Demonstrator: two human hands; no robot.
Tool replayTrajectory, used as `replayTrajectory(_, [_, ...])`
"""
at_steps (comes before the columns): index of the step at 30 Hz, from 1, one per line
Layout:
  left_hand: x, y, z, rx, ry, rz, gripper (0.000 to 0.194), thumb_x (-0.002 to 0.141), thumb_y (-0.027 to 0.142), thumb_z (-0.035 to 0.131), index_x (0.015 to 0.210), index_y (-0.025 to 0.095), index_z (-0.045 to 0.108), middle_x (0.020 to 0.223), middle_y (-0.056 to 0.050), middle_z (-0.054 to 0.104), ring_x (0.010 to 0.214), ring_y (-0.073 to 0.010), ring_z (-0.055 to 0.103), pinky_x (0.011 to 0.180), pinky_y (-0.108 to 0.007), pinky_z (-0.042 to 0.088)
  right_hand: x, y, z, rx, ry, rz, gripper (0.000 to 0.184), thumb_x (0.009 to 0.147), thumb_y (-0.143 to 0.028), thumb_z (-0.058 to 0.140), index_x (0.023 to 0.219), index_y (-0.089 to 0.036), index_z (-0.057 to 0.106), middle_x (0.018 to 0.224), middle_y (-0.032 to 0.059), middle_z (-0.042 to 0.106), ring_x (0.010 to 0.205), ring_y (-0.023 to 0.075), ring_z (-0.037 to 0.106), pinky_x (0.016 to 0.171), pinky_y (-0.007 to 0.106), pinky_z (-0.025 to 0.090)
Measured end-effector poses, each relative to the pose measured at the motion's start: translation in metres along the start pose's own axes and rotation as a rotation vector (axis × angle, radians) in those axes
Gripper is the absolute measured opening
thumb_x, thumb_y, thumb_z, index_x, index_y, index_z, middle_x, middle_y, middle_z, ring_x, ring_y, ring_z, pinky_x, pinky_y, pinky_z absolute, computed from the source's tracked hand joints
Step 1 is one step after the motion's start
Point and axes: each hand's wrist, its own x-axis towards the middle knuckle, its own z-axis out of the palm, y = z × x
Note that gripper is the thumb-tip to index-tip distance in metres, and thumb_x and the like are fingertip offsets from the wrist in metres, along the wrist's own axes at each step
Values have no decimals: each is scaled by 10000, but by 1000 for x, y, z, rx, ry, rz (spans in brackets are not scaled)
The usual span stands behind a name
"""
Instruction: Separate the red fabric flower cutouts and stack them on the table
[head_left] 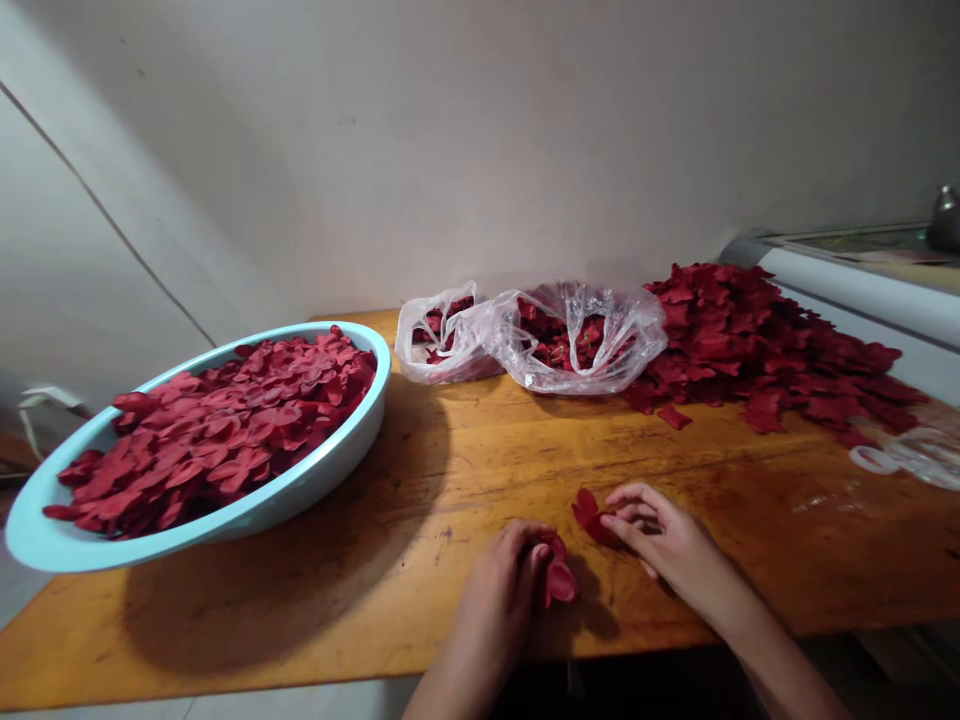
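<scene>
One red flower (561, 583) in the curled left hand (510, 572), another (588, 513) pinched in the right hand (669, 543) near the desk's front edge (360, 665); overpressing could crease petals.

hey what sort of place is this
Probably a makeshift workspace, perhaps in a home: a worn wooden table against a plain wall, a blue basin heaped with red petals, and a loose red pile at the far right.
</scene>
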Motion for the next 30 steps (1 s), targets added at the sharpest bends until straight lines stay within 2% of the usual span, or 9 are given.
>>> replayTrajectory(4, [-1, -3, -2, 34, 46, 12, 222, 885, 254, 451, 793, 156, 628, 779, -63, 684, 721, -169, 615, 676, -239, 434, -4, -3, 2, -251, 92, -128, 252, 722, -375, 664, 890, -217, 563, 608, -61, 426, 513, 109, 456, 511, 228, 392])
replayTrajectory(7, [-1, -2, -1, 67, 111, -5, 263, 886, 299, 451, 722, 162, 604, 714, -50, 674, 663, -165, 610, 631, -234, 426, -15, -21, 10, -272, 141, -181, 213, 771, -403, 610, 877, -220, 581, 635, -40, 458, 523, 116, 451, 512, 235, 388])
replayTrajectory(11, [-4, 0, 0, 97, 136, -2, 287, 888, 331, 450, 699, 170, 595, 693, -40, 669, 639, -155, 605, 610, -224, 415, -27, -40, 26, -65, -97, -116, 284, 802, -442, 573, 972, -216, 590, 827, 30, 617, 691, 155, 578, 610, 252, 464])
replayTrajectory(13, [-4, 1, 1, 86, 138, -6, 284, 875, 331, 473, 669, 170, 584, 688, -37, 670, 627, -148, 601, 603, -219, 414, -27, -40, 34, 69, -206, -59, 271, 780, -431, 608, 920, -201, 595, 822, 35, 634, 711, 161, 604, 615, 250, 482])
replayTrajectory(15, [-3, 2, 1, 57, 138, -23, 290, 862, 325, 494, 634, 165, 573, 668, -37, 664, 618, -148, 598, 599, -219, 415, -24, -35, 40, 179, -220, -5, 239, 743, -410, 655, 802, -189, 587, 743, 14, 622, 669, 151, 608, 591, 237, 483])
replayTrajectory(18, [-1, 4, 0, -93, 96, -56, 264, 869, 327, 475, 728, 154, 615, 716, -48, 674, 665, -157, 614, 634, -229, 440, -18, -30, 43, 257, -185, 19, 235, 728, -404, 672, 731, -186, 585, 698, -1, 618, 663, 147, 615, 593, 223, 481])
replayTrajectory(21, [1, 6, -4, -324, 31, -106, 238, 865, 321, 490, 982, 166, 626, 933, -65, 691, 848, -170, 632, 760, -248, 464, -17, -31, 40, 148, -102, -28, 230, 771, -417, 628, 720, -193, 619, 687, 2, 636, 670, 151, 616, 624, 228, 477])
replayTrajectory(24, [1, 4, -5, -533, -50, -184, 292, 799, 313, 598, 1056, 173, 612, 1068, -83, 667, 965, -192, 615, 838, -279, 461, -22, -37, 37, 12, -43, -76, 235, 816, -420, 575, 723, -212, 633, 695, 1, 651, 663, 153, 614, 634, 232, 470])
replayTrajectory(30, [3, -3, -2, -769, -79, -317, 378, 718, 309, 683, 1049, 147, 601, 981, -101, 688, 779, -182, 650, 658, -267, 505, -14, -27, 32, -49, 19, -113, 239, 842, -451, 515, 823, -241, 627, 801, 22, 677, 715, 183, 642, 651, 262, 507])
